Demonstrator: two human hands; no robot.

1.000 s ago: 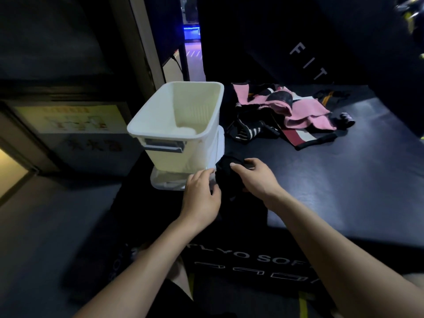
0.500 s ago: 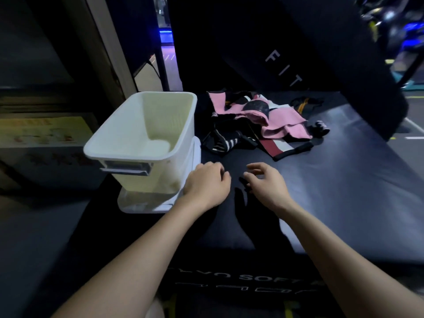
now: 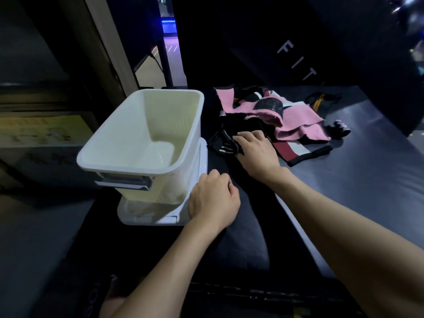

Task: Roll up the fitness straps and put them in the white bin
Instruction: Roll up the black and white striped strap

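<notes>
Now R hand [image 3: 255, 150] flat on straps [image 3: 296, 125], L hand [image 3: 213, 200] loosely curled, empty.

A white bin [image 3: 142, 143] stands beside pink [image 3: 296, 121], black-and-white striped [image 3: 226, 143] and maroon-white straps [image 3: 291, 150] on a dark mat [image 3: 367, 180].

My right hand [image 3: 257, 150] covers part of the black striped strap [image 3: 226, 143]; whether the fingertips grip or just press it, cannot tell. Left hand [image 3: 213, 198] fingers curl under the palm, contents hidden. White bin [image 3: 128, 161] hides most of the white tray [image 3: 146, 216] beneath. Both forearms cut off at bottom edge. Top right corner blurred
</notes>
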